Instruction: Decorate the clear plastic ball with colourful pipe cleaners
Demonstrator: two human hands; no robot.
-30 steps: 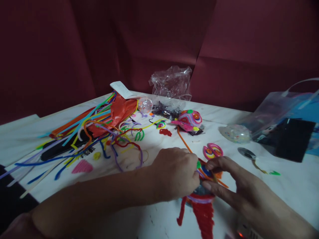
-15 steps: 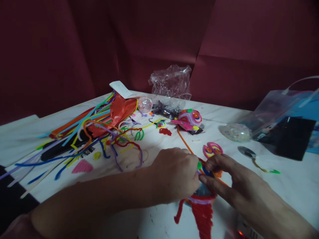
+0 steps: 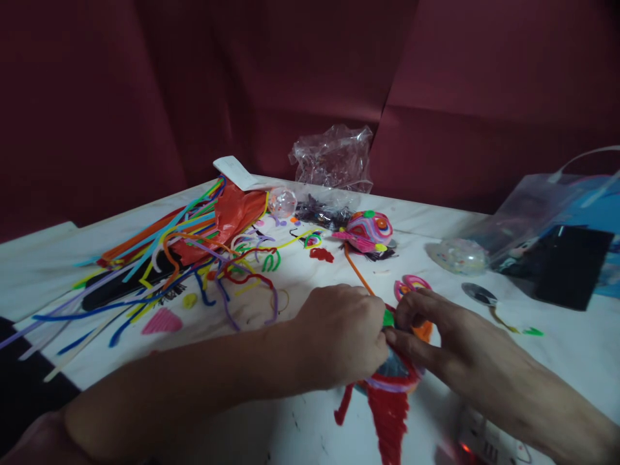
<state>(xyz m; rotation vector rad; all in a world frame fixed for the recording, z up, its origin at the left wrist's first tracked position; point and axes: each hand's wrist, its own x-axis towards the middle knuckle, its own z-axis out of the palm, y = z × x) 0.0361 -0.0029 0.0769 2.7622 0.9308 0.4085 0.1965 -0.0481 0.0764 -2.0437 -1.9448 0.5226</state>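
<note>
My left hand [image 3: 346, 332] is curled closed at the upper left edge of a round craft piece [image 3: 394, 366]; what its fingertips hold is hidden. My right hand [image 3: 433, 329] bends its thumb and fingers together over the same piece from the right, its pinch too hidden to name. The piece has a dark shiny middle, a red and purple rim, and a red fuzzy tail [image 3: 389, 423] pointing toward me. A green bit [image 3: 388, 318] shows between the hands. An orange pipe cleaner [image 3: 358, 271] runs up and away from them. Beyond my right hand lies a pink-edged coiled piece [image 3: 411, 284].
Pipe cleaners [image 3: 165, 226] spread over the left side with a red wrapper [image 3: 239, 210]. A pink striped fish-like craft [image 3: 368, 231] and clear plastic [image 3: 334, 158] lie behind. At right are a disc [image 3: 478, 294], a black rectangle [image 3: 574, 268] and a clear bag [image 3: 527, 203]; a power strip [image 3: 489, 439] sits nearby.
The craft piece and its red tail have shifted slightly left. The fingers of my right hand have moved up a little, and the orange strand beneath them no longer shows.
</note>
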